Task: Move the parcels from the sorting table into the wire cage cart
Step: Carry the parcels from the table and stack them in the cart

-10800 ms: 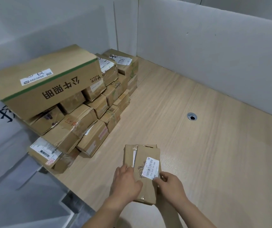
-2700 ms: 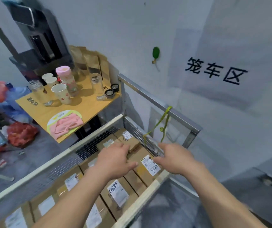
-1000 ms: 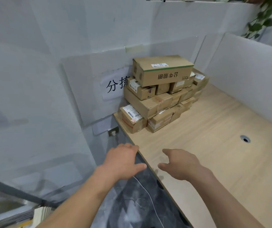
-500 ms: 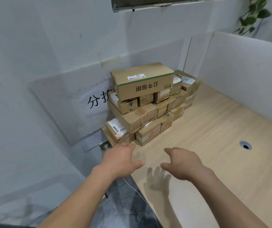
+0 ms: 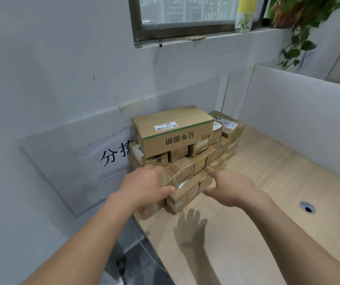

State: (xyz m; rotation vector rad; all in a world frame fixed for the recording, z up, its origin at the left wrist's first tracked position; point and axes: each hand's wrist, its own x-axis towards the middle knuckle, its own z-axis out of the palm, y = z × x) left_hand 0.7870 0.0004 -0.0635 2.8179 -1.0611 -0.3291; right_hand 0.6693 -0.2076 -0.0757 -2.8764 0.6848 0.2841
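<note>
Both hands empty, fingers spread, reaching out. Left hand (image 5: 146, 185) and right hand (image 5: 230, 187) hover in front of box pile (image 5: 185, 159) on wooden table (image 5: 268, 192). Hands apart, likely to take small box (image 5: 182, 194) by both sides. Big box (image 5: 172, 130) sits on top, so low boxes could slip. Cart not in view.

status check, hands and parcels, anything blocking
Left hand and right hand open, empty, reaching at the parcel stack. Big box sits on top. Sorting table in front unobstructed.
</note>
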